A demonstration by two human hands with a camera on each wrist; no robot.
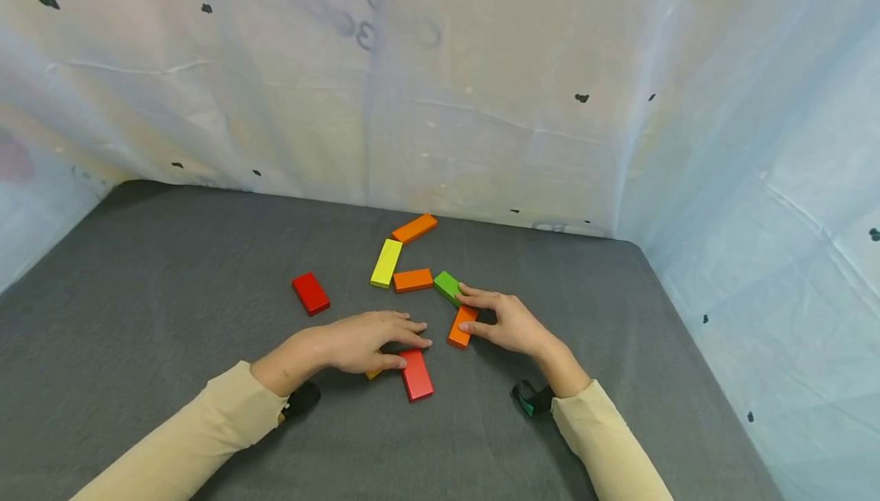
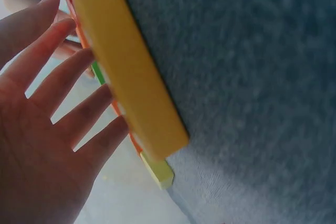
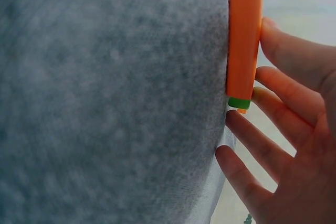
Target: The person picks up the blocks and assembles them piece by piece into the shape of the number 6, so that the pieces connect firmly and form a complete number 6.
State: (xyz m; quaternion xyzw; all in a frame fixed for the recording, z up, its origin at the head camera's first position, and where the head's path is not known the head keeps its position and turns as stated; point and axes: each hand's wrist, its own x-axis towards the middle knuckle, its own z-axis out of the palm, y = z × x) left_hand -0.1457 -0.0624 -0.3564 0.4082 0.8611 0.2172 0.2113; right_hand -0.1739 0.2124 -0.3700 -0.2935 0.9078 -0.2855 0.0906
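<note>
My left hand [image 1: 357, 339] is spread over an amber block [image 2: 128, 72], mostly hidden beneath it in the head view. Its thumb tip reaches the edge of a light red block [image 1: 416, 376]. Fingers are straight in the left wrist view, none wrapped around the amber block. Across from it, my right hand [image 1: 510, 324] has its thumb at an orange block [image 1: 462, 327] and its forefinger at a green block [image 1: 447, 287]. Those two blocks meet end to end. In the right wrist view the fingers of this hand are extended and apart, the thumb lying against the orange block.
Behind the hands, another orange block [image 1: 412, 281] adjoins the green one, with a yellow block [image 1: 386, 263] and a third orange block [image 1: 415, 228] continuing the curve. A dark red block [image 1: 311, 293] lies apart on the left. Pale sheeting [image 1: 481, 104] encloses the grey-covered table [image 1: 172, 318].
</note>
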